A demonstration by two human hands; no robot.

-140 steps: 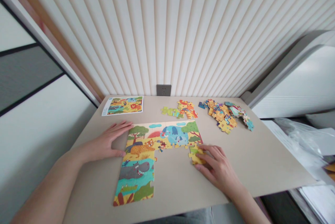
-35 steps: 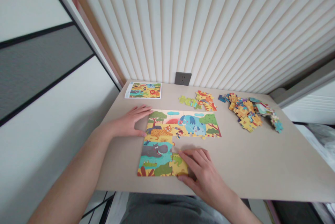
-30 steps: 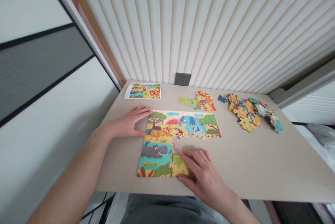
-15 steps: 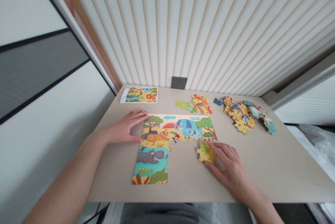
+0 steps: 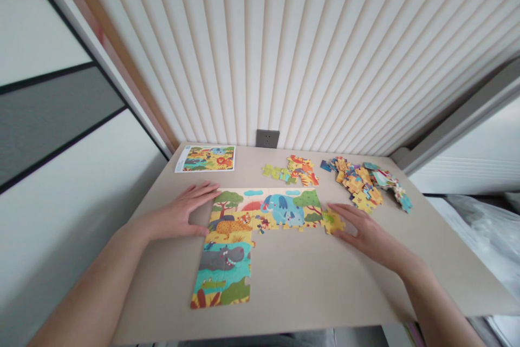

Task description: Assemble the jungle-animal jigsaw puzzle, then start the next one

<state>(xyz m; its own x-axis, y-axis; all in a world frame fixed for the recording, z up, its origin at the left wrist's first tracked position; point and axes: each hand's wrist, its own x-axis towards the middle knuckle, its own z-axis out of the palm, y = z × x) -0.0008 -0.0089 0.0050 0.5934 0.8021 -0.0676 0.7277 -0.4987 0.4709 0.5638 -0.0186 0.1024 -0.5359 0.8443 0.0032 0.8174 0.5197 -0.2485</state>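
Note:
A partly joined jigsaw puzzle (image 5: 227,257) lies on the table, its animal picture running across the top and down the left side. My left hand (image 5: 184,211) rests with spread fingers at its upper left edge. At the right end of the top strip is a yellow and green puzzle piece (image 5: 332,221). My right hand (image 5: 359,230) has thumb and fingers on either side of that piece. Whether the piece touches the joined part or only lies beside it, I cannot tell.
Behind the puzzle lie a small joined group with orange animals (image 5: 303,169) and green pieces (image 5: 278,172). A heap of loose pieces (image 5: 361,182) sits at the back right. The picture card (image 5: 207,158) lies back left, near a wall socket (image 5: 267,138).
My right hand has carried the yellow and green piece from below the top strip up and right to its right end. My left hand stays at the puzzle's left edge. The view has tilted slightly.

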